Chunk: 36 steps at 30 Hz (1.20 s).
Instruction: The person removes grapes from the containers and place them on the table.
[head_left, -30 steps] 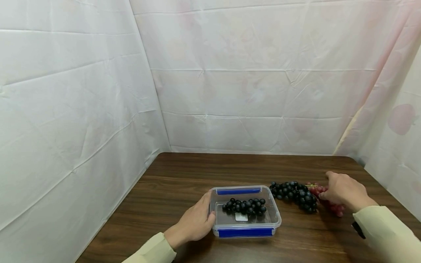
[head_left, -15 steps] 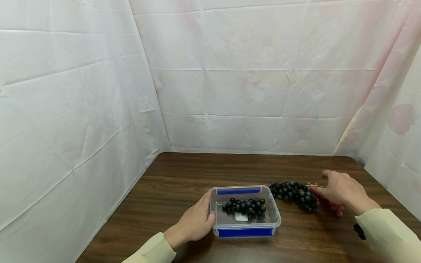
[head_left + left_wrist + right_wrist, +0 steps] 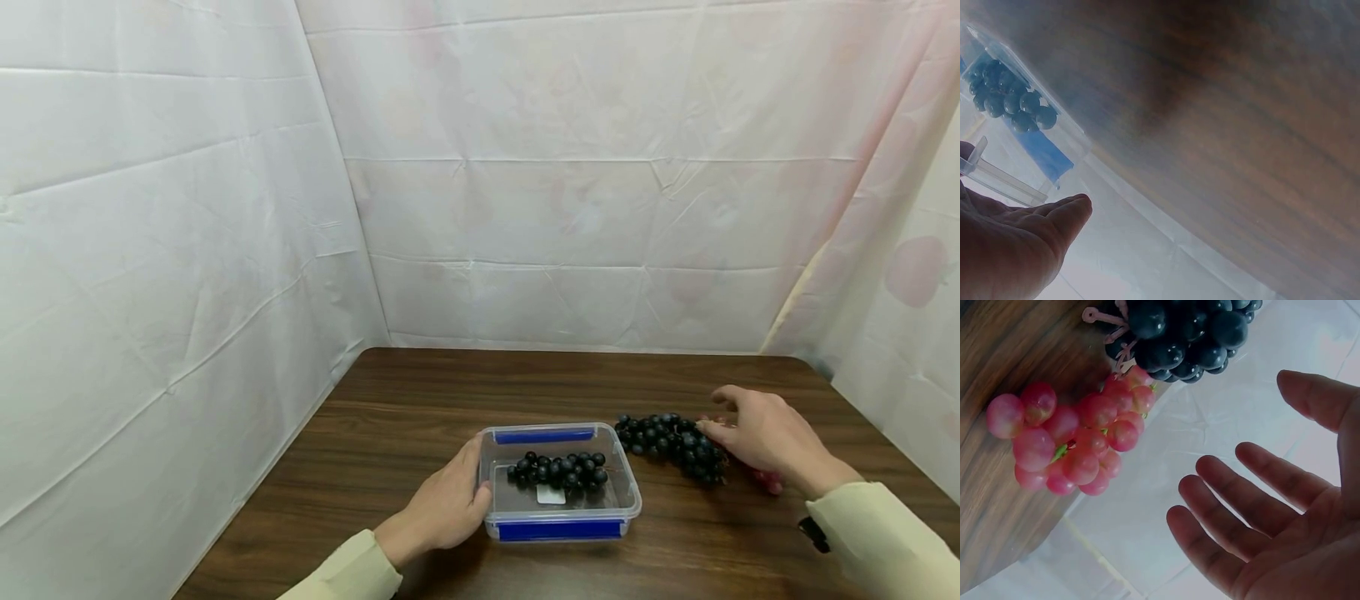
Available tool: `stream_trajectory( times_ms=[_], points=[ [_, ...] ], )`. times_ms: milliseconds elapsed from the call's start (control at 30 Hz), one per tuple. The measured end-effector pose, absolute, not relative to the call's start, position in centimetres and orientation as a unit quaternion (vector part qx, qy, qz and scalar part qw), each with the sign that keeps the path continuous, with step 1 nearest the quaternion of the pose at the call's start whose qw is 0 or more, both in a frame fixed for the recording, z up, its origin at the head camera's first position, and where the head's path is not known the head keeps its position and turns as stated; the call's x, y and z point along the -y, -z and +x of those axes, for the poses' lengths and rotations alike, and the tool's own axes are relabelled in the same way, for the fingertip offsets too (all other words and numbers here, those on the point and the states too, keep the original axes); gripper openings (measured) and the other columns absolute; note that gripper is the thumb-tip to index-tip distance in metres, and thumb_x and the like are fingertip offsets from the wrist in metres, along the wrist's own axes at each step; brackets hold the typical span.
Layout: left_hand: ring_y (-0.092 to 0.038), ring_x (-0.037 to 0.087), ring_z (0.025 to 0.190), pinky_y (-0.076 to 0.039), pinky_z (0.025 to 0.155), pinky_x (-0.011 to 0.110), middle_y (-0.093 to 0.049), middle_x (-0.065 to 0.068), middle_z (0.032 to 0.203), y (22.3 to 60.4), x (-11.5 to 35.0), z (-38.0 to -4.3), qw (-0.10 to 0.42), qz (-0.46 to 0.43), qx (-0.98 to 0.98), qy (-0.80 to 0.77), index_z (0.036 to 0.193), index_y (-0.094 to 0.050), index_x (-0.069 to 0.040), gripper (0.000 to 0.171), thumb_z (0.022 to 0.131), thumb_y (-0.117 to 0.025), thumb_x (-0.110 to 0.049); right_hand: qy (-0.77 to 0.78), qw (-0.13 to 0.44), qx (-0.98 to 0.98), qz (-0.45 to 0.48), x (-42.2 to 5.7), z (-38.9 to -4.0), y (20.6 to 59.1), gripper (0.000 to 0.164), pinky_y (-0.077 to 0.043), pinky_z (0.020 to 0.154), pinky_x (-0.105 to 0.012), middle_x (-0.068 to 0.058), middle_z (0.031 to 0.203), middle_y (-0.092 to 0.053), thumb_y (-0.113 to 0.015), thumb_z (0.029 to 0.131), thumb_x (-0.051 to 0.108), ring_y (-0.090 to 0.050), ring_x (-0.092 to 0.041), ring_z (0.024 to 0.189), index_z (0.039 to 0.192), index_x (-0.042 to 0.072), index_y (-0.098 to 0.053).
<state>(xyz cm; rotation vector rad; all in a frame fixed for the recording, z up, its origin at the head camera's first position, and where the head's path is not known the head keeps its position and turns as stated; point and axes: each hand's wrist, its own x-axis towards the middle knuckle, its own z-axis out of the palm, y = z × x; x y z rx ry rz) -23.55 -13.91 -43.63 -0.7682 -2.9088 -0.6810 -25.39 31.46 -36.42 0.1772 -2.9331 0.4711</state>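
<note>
Right hand (image 3: 765,433) has slid left since 1 s ago, from over the red grapes (image 3: 1063,444) toward the loose dark bunch (image 3: 671,446) just beside my clear box (image 3: 558,532). Fingers are loosely spread, gripping nothing. Left hand (image 3: 442,500) rests fairly straight along the box's side; 1 boxed bunch (image 3: 558,472) sits inside. Looks like reaching; I'd curl round the loose bunch next.
</note>
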Motion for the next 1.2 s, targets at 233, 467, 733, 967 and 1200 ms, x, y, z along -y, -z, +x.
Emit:
stream_trajectory(
  times_ms=[233, 467, 733, 967, 1200],
  points=[
    [-0.031, 0.032, 0.150, -0.033, 0.119, 0.049, -0.025, 0.021, 0.166, 43.6, 13.9, -23.5, 0.029, -0.251, 0.943, 0.218, 0.162, -0.017, 0.004, 0.071, 0.103, -0.044, -0.026, -0.179, 0.095, 0.976, 0.081, -30.6, -25.3, 36.5, 0.061, -0.056, 0.068, -0.052, -0.019, 0.107, -0.073, -0.073, 0.093, 0.046, -0.071, -0.033, 0.091, 0.132, 0.000, -0.062],
    [-0.033, 0.033, 0.149, -0.035, 0.118, 0.050, -0.027, 0.023, 0.165, 43.5, 13.8, -23.5, 0.036, -0.254, 0.942, 0.215, 0.161, -0.018, 0.005, 0.071, 0.102, -0.045, -0.025, -0.188, 0.099, 0.972, 0.103, -29.8, -25.1, 36.6, 0.062, -0.056, 0.075, -0.056, -0.022, 0.116, -0.071, -0.073, 0.093, 0.048, -0.071, -0.036, 0.096, 0.132, 0.002, -0.062],
    [-0.031, 0.032, 0.150, -0.033, 0.119, 0.049, -0.025, 0.021, 0.166, 43.5, 13.9, -23.6, 0.029, -0.250, 0.944, 0.213, 0.162, -0.017, 0.003, 0.071, 0.103, -0.044, -0.027, -0.186, 0.113, 0.969, 0.120, -28.8, -25.0, 36.5, 0.060, -0.056, 0.076, -0.056, -0.018, 0.113, -0.072, -0.074, 0.091, 0.049, -0.070, -0.037, 0.098, 0.130, 0.005, -0.065],
    [-0.031, 0.032, 0.151, -0.033, 0.119, 0.049, -0.024, 0.021, 0.166, 43.6, 13.9, -23.6, 0.028, -0.252, 0.943, 0.215, 0.162, -0.017, 0.004, 0.071, 0.103, -0.043, -0.026, -0.196, 0.095, 0.968, 0.122, -27.9, -24.7, 36.6, 0.061, -0.055, 0.080, -0.058, -0.022, 0.122, -0.069, -0.072, 0.092, 0.053, -0.067, -0.041, 0.108, 0.132, 0.007, -0.064],
    [-0.030, 0.031, 0.151, -0.033, 0.119, 0.049, -0.024, 0.021, 0.166, 43.8, 14.0, -23.7, 0.029, -0.254, 0.943, 0.214, 0.162, -0.017, 0.004, 0.071, 0.103, -0.043, -0.026, -0.203, 0.088, 0.967, 0.126, -26.9, -24.3, 36.7, 0.064, -0.054, 0.084, -0.059, -0.022, 0.126, -0.068, -0.071, 0.091, 0.056, -0.064, -0.042, 0.114, 0.133, 0.008, -0.064]
  ],
)
